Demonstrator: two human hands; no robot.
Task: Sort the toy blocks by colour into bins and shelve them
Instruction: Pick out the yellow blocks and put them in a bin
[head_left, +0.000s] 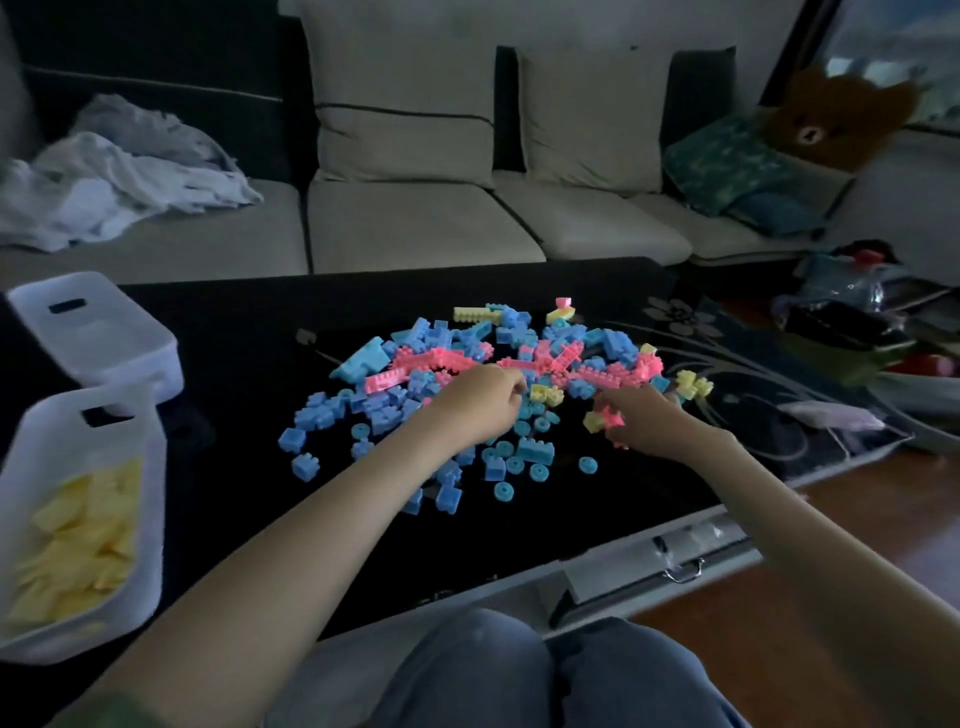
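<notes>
Dark table of pastel plastic toy blocks: pinching yellow-pink clump in right fingers beside pile, curling left fingers mid-pile, hold unclear, likely culling yellows.

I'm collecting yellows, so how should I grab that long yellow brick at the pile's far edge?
Probably pinch the long yellow brick across its narrow width near its left end, coming from above. It lies flat, and that end juts clear of the blue blocks crowding its right end.
</notes>
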